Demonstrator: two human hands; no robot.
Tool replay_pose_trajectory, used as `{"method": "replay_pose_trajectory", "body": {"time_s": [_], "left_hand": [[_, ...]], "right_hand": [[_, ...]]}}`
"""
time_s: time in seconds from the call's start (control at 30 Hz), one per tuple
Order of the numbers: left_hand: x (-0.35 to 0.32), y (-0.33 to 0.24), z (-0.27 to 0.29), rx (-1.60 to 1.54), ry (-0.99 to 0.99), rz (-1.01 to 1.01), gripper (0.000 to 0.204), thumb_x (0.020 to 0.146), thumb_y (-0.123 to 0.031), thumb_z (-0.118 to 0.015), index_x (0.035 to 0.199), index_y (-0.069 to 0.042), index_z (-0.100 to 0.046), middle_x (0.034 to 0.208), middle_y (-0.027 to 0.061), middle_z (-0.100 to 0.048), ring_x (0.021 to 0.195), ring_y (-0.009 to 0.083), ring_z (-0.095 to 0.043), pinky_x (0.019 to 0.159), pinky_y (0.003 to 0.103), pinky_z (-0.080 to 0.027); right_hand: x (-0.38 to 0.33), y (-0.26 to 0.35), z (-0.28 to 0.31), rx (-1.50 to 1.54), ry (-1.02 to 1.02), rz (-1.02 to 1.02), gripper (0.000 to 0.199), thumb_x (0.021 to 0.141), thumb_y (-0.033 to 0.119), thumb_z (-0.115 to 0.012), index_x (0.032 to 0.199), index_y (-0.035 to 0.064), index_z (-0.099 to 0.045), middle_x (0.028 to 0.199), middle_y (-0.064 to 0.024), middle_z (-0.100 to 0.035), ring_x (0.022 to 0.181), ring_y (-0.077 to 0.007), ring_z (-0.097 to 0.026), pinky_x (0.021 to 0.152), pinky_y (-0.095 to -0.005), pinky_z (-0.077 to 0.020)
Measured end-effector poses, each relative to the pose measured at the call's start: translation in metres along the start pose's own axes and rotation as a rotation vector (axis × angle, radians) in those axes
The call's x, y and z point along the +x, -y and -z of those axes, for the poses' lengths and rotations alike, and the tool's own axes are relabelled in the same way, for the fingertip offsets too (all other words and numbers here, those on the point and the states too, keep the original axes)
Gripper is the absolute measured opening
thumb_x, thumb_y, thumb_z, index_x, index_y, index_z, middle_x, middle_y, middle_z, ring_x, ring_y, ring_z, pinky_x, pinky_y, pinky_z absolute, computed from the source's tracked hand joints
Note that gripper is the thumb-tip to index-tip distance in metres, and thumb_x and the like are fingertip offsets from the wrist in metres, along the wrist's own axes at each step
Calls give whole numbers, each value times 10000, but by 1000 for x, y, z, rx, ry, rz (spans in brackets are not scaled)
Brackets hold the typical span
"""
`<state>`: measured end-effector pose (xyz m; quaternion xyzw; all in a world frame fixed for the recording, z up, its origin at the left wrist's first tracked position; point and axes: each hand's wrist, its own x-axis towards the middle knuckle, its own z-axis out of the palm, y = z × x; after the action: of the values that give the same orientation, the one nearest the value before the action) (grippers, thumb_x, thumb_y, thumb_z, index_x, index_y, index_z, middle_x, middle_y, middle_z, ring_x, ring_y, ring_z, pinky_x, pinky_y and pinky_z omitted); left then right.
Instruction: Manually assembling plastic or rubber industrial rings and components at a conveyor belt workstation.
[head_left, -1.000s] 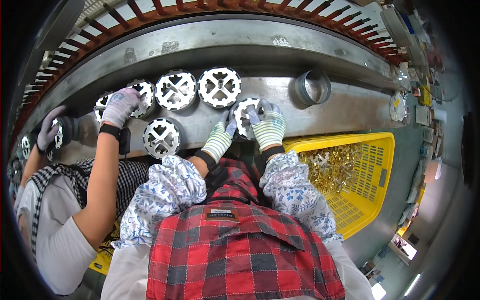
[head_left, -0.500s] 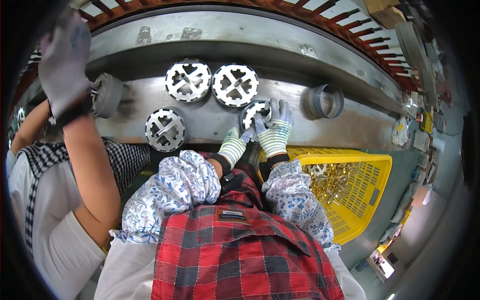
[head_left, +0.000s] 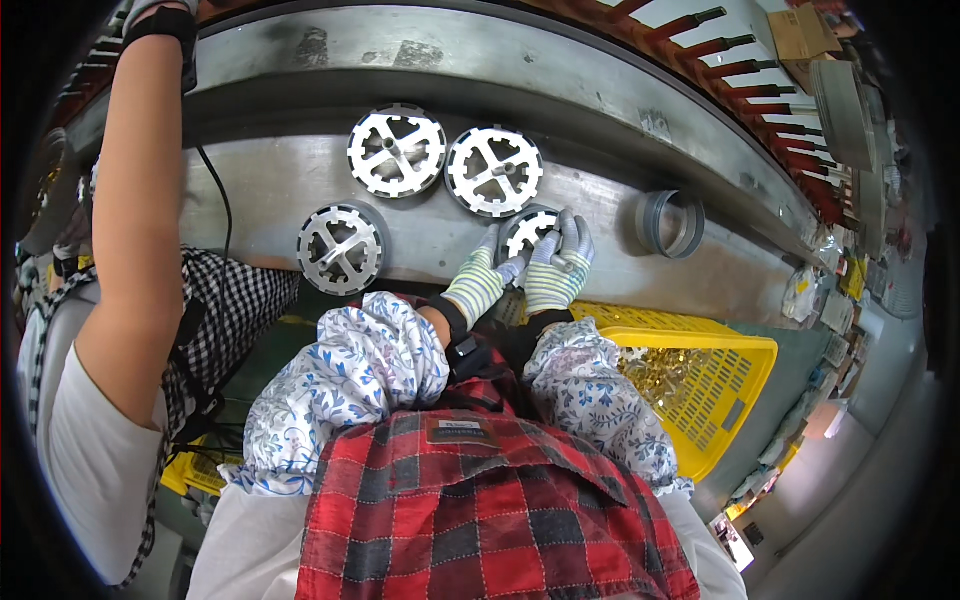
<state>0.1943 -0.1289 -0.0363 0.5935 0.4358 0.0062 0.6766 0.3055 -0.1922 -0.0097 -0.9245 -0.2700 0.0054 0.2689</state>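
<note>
At the near edge of the steel bench, a round metal part (head_left: 526,233) with a notched rim and cross spokes sits between my two gloved hands. My left hand (head_left: 480,281), in a striped glove, presses thumb and fingers to its near left side. Curled over its right side is my right hand (head_left: 560,262), also gloved. My palms hide the part's near side. Three similar wheel-like parts lie face up nearby: one (head_left: 495,171) just beyond my hands, another (head_left: 396,151) to its left, and a third (head_left: 341,248) nearer the left edge.
An open grey metal ring (head_left: 670,224) stands on the bench at the right. Below it, a yellow plastic basket (head_left: 735,400) holds many small gold-coloured pieces. A co-worker's arm (head_left: 140,220) reaches up along the left side, beside a hanging black cable (head_left: 226,205). Red-based pegs line the far side.
The co-worker's hand has moved farther up and away, and the grey cylinder near it has left its spot. My hands stay on the same wheel-like part; the view has shifted slightly.
</note>
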Motion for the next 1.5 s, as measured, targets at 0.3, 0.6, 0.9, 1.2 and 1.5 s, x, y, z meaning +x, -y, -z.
{"method": "replay_pose_trajectory", "body": {"time_s": [0.3,0.6,0.9,1.2,1.5], "left_hand": [[0,-28,30,132,164,32,778,835,-297,-715,1443,9,-337,1311,227,-539,1196,276,-534,997,329,-423],[-20,-43,47,-296,442,-6,753,932,-410,-580,1469,9,-257,1431,246,-396,1335,318,-391,1106,341,-302],[-5,-1,37,2,111,-107,496,958,-246,-526,1399,-43,-424,1351,203,-512,1262,300,-480,1051,346,-366],[5,-41,11,194,103,-123,658,961,-374,-513,1479,-46,-273,1425,253,-420,1344,348,-393,1088,365,-323],[16,-36,1,155,121,-106,603,977,-322,-484,1473,-47,-280,1394,274,-443,1312,374,-428,1058,365,-354]], "right_hand": [[-24,5,3,43,-21,-255,390,888,179,-544,1264,78,-569,1378,-222,-427,1255,-387,-430,1058,-461,-365],[-8,4,41,387,139,-127,373,920,108,-486,1265,-26,-536,1310,-204,-506,1142,-332,-537,1020,-398,-405],[11,-27,35,92,-219,-117,355,874,142,-527,1199,12,-586,1275,-236,-518,1178,-398,-496,1034,-460,-375],[28,-9,9,-55,-120,-32,333,855,154,-538,1155,44,-631,1278,-213,-547,1186,-403,-489,1024,-484,-388],[36,-11,8,-75,-145,31,318,857,144,-541,1149,41,-615,1253,-203,-552,1164,-390,-496,1015,-478,-393]]}}
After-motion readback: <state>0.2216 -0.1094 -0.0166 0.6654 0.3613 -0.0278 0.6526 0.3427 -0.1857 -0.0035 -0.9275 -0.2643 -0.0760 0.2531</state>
